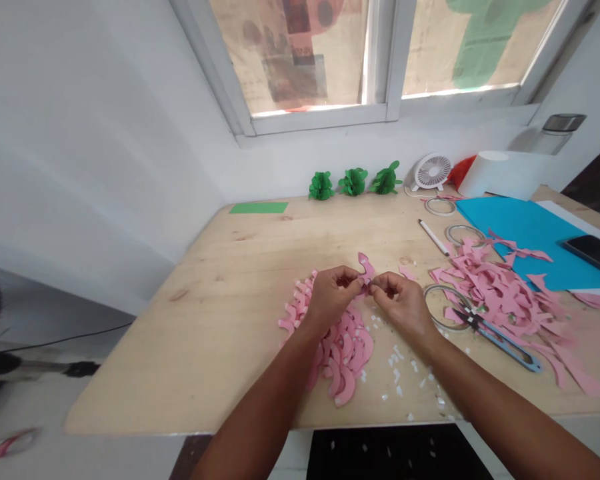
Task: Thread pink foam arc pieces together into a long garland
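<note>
A curved pink paper piece (365, 265) stands up between the fingertips of my left hand (333, 297), which is closed in a pinch around its lower part. Right against that lower end, my right hand (403, 307) is also pinched. What its thumb and finger grip is too small to make out. Below and to the left of my hands lies a heap of similar curved pink paper pieces (347, 353), several with small white patches at their ends. My left wrist and forearm hide part of the heap. Small white scraps (396, 360) are scattered on the wooden table (190, 353).
Right of my hands lie a utility knife (507, 345), tape rolls (464, 235), pink paper offcuts (515, 293) and a white pen (434, 237). Blue sheets (500, 213) carry a phone (594, 255). Along the wall stand green paper figures (353, 181) and a small fan (431, 172).
</note>
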Demonstrator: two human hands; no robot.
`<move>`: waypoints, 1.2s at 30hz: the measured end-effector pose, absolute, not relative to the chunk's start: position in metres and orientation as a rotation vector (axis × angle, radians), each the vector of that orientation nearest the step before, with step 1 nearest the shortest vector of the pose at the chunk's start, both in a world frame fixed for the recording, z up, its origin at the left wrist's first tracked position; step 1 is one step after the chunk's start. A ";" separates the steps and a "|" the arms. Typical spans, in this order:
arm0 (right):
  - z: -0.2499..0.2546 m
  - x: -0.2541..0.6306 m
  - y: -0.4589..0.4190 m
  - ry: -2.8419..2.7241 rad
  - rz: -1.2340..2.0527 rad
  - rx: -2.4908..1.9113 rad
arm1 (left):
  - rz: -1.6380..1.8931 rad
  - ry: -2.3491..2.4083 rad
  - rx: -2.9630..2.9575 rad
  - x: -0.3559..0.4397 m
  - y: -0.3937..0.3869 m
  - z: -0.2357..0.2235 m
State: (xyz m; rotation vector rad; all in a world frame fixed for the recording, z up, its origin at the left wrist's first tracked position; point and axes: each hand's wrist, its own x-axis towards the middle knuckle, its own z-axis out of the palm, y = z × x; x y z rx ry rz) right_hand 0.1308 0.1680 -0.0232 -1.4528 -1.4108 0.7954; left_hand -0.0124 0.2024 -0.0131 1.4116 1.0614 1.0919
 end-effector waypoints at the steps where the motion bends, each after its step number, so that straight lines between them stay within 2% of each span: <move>1: -0.024 0.131 0.168 -1.412 0.778 -1.450 | 1.094 1.062 1.415 -0.012 0.202 -0.013; 36: -0.023 0.128 0.164 -1.560 0.489 -1.597 | 1.152 1.137 1.418 -0.001 0.197 -0.016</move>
